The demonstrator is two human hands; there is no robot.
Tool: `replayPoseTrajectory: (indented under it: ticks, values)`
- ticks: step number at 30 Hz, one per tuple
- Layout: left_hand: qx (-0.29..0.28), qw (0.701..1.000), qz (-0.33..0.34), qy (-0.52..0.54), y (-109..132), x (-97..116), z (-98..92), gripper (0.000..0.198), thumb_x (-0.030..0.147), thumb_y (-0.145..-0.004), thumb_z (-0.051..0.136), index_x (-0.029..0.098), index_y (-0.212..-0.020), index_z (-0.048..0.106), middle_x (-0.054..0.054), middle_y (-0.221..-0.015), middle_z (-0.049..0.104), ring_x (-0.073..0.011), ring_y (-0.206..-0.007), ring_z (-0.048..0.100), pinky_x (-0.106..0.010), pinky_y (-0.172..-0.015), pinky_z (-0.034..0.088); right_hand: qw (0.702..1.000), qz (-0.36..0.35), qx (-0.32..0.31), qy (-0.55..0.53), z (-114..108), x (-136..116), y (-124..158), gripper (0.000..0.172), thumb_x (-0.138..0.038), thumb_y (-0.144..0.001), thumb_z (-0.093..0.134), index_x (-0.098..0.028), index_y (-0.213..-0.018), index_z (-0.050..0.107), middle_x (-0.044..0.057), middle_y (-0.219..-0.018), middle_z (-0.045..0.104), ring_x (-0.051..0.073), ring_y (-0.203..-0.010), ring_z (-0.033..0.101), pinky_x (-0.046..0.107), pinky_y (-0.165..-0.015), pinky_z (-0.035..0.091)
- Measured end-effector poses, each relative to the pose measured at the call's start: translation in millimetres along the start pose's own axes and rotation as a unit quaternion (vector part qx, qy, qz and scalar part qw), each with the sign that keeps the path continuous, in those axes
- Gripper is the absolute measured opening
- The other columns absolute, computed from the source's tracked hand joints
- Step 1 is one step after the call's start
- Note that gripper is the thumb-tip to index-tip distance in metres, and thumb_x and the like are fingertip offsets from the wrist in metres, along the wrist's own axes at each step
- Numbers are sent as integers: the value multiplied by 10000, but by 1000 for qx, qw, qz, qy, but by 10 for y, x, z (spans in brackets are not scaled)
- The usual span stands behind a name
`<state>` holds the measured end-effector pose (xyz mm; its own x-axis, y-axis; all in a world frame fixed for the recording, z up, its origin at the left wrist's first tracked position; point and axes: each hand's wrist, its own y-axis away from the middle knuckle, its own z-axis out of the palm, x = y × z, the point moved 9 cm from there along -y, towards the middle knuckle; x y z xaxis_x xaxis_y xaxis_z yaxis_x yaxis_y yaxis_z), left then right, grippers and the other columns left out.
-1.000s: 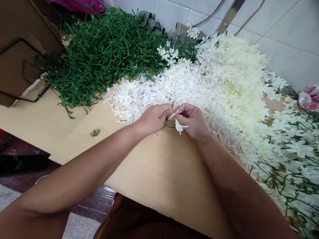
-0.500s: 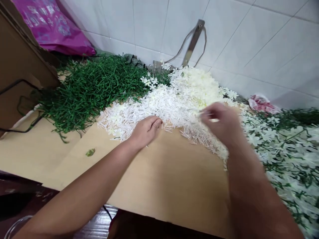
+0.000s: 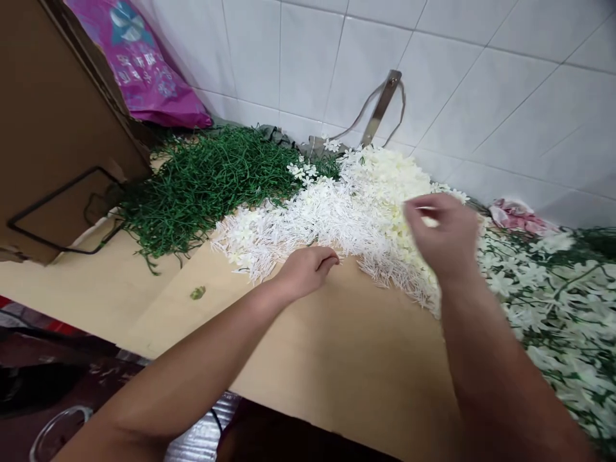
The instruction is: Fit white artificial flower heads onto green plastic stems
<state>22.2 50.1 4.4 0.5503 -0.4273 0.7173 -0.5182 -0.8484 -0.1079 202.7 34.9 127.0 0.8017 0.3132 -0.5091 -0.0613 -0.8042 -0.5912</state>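
My left hand [image 3: 310, 269] is closed in a pinch at the front edge of a pile of thin white plastic pieces [image 3: 317, 215]; whatever its fingers hold is too small to make out. To the right, my right hand [image 3: 443, 231] is raised over a heap of pale yellow-white petals [image 3: 392, 173], thumb and fingers curled together and blurred, their contents unclear. Green plastic stems [image 3: 216, 179] lie heaped left of the white pieces. Finished-looking white flowers on green stems [image 3: 563, 301] spread along the right side.
A cardboard box [image 3: 58, 128] with a black wire frame [image 3: 52, 199] stands at the left, a purple bag [image 3: 154, 77] behind it. A metal strip [image 3: 382, 106] leans on the tiled wall. A small green piece [image 3: 197, 292] lies on the board [image 3: 356, 359]. Pinkish crumpled plastic [image 3: 520, 217] sits right.
The view has shifted, so the scene sits further right and slightly lower. My right hand stays over the petals, less blurred, and my left hand remains pinched by the white pieces.
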Motion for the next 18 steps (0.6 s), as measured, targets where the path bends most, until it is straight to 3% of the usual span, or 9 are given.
replayPoseTrajectory:
  ticks: [2,5,9,11,14,18]
  values:
    - [-9,1000,6,-3,-5,6,28,296,255,-926,413,185,-944,700,-40,-886,741,-175,-802,659,-275,-709,457,996,-4,-86,-31,671,-203,-127,124,-157,-841,575,-162,-778,682,92,-854,712,209,-799,654,390,-767,548]
    - [-15,999,26,-26,-18,32,70,301,240,-926,403,186,-929,699,-50,-954,752,-201,-872,675,-290,-738,459,980,-40,-192,-20,1537,-513,-343,156,-155,-854,564,-165,-769,695,71,-823,717,211,-806,659,363,-774,525]
    - [-26,994,37,-98,-35,32,103,320,246,-923,387,184,-877,699,-84,-934,752,-246,-836,683,-316,-665,438,961,-88,-246,89,2291,-733,-639,188,-170,-897,542,-124,-959,714,162,-1051,704,283,-1045,626,395,-902,474]
    - [-34,989,25,-142,-45,-9,101,295,216,-892,413,184,-783,685,-95,-868,743,-251,-768,678,-318,-615,417,947,-70,-273,151,2552,-696,-726,202,-219,-879,598,-105,-1006,707,208,-1095,686,342,-1129,580,435,-900,472]
    - [-48,983,15,-177,-59,-51,93,280,177,-866,429,182,-731,674,-103,-833,733,-251,-729,672,-319,-593,407,939,-56,-291,174,2737,-616,-780,109,-120,-826,626,-112,-883,720,193,-960,712,344,-1079,596,456,-887,469]
    - [-62,987,46,-141,-62,9,93,325,225,-925,389,175,-891,708,-113,-960,738,-277,-864,681,-348,-707,461,947,-56,-271,163,2576,-478,-804,171,-60,-836,562,-140,-864,711,151,-915,718,296,-1007,620,430,-872,465]
